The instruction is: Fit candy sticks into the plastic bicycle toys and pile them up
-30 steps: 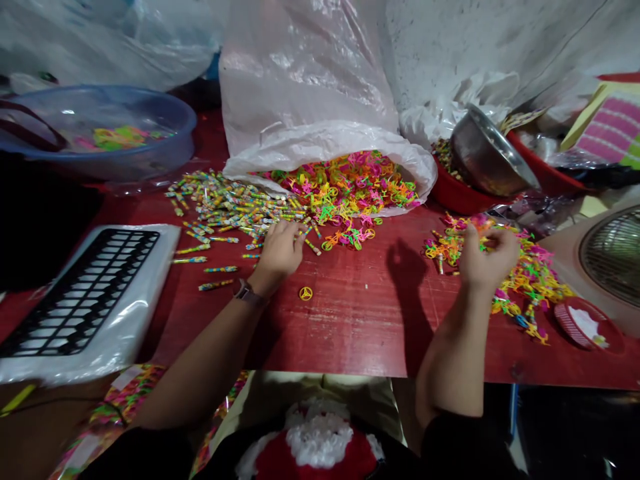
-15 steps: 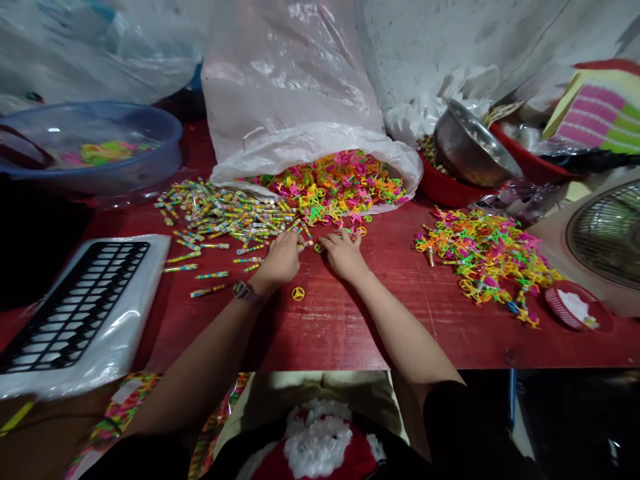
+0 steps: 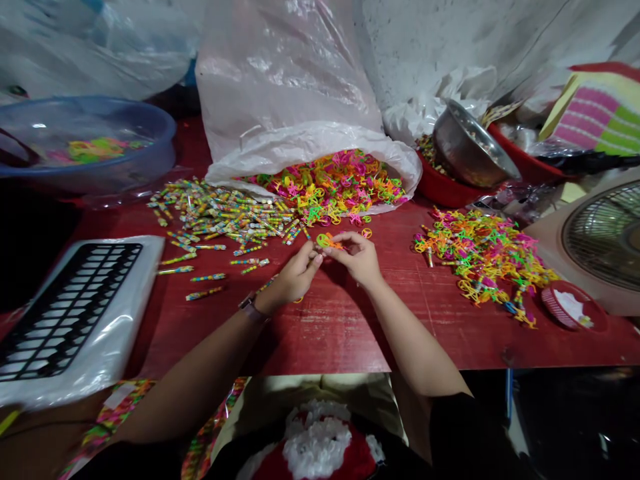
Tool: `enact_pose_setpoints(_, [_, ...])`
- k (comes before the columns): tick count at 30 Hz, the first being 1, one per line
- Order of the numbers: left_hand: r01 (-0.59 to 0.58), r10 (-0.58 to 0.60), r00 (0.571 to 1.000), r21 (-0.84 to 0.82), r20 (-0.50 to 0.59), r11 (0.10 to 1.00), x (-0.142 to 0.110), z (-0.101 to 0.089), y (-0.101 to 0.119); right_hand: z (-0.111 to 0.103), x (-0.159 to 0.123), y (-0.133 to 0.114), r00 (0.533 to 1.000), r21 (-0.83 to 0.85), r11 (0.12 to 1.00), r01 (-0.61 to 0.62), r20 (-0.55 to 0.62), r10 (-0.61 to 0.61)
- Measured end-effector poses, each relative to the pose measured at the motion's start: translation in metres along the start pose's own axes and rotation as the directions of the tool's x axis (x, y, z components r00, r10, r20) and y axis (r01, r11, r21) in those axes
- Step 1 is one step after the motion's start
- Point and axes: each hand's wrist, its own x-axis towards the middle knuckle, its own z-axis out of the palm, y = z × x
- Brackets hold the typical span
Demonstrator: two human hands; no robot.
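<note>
My left hand (image 3: 294, 275) is closed in a pinch, its fingertips meeting those of my right hand; what it grips is mostly covered by the fingers. Between thumb and fingers, my right hand (image 3: 361, 259) holds small green and orange plastic pieces (image 3: 325, 240), one of them a round wheel shape. A heap of slim clear tubes filled with coloured beads (image 3: 235, 212) lies beyond my left hand, with several loose ones nearer. Past my right hand, bright plastic pieces (image 3: 345, 183) spill from a large white plastic bag (image 3: 300, 143). A yellow wheel is mostly hidden behind my left hand.
On the right lies a pile of coloured plastic pieces with tubes (image 3: 485, 257), beside a fan (image 3: 607, 233) and a small red basket (image 3: 557, 307). A metal bowl (image 3: 470, 143) tilts behind. At left are a blue basin (image 3: 150, 143) and a black rack on plastic wrap (image 3: 75, 300).
Both hands have drawn together and lifted slightly from the table. Green and orange pieces now show in my right hand. My left hand has turned, covering most of the yellow wheel.
</note>
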Motion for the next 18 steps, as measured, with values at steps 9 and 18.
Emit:
enact_pose_setpoints(9, [0.05, -0.055, 0.998, -0.141, -0.034, 0.989, -0.003, 0.001, 0.01, -0.003, -0.001, -0.009, 0.987, 0.257, 0.956, -0.141, -0.041, 0.157])
enact_pose_setpoints(18, [0.015, -0.02, 0.998, -0.102, -0.056, 0.995, -0.005, 0.001, 0.011, -0.006, -0.005, -0.013, 0.981, 0.225, 0.962, -0.154, 0.154, 0.121])
